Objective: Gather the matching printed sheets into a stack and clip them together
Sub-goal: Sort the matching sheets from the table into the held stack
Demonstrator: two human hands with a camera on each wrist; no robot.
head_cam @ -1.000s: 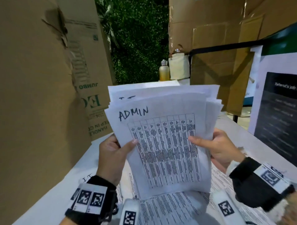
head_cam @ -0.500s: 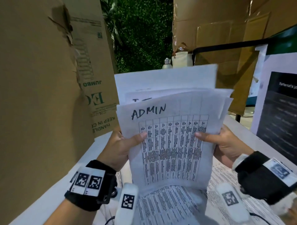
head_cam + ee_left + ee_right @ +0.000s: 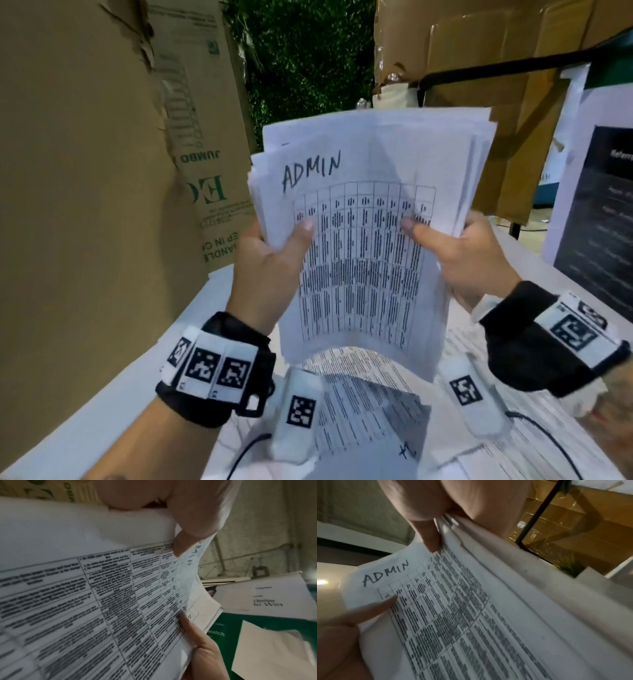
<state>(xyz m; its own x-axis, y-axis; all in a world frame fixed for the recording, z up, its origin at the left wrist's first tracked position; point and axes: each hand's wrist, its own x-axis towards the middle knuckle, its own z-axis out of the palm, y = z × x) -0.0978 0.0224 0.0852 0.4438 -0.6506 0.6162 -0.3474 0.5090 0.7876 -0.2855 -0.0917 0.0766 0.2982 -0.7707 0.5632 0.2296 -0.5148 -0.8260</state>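
Note:
I hold a stack of printed sheets (image 3: 363,240) upright above the table; its front page carries a table of text and the handwritten word ADMIN. My left hand (image 3: 270,263) grips the stack's left edge, thumb pressed on the front page. My right hand (image 3: 469,260) grips the right edge the same way. In the left wrist view the stack (image 3: 85,601) curves under my left thumb (image 3: 190,524). The right wrist view shows the ADMIN page (image 3: 453,615) pinched by my right thumb (image 3: 426,534). More printed sheets (image 3: 370,411) lie flat on the table below. No clip is in view.
Tall cardboard boxes (image 3: 85,205) stand close on the left and more cardboard (image 3: 496,85) behind on the right. A dark poster board (image 3: 596,222) leans at the right. The white table (image 3: 120,394) runs under my wrists. Green foliage (image 3: 308,51) fills the gap behind.
The stack has risen and come closer, and its fanned back sheets have drawn more nearly level with the front page. Both thumbs have slid higher up the front page.

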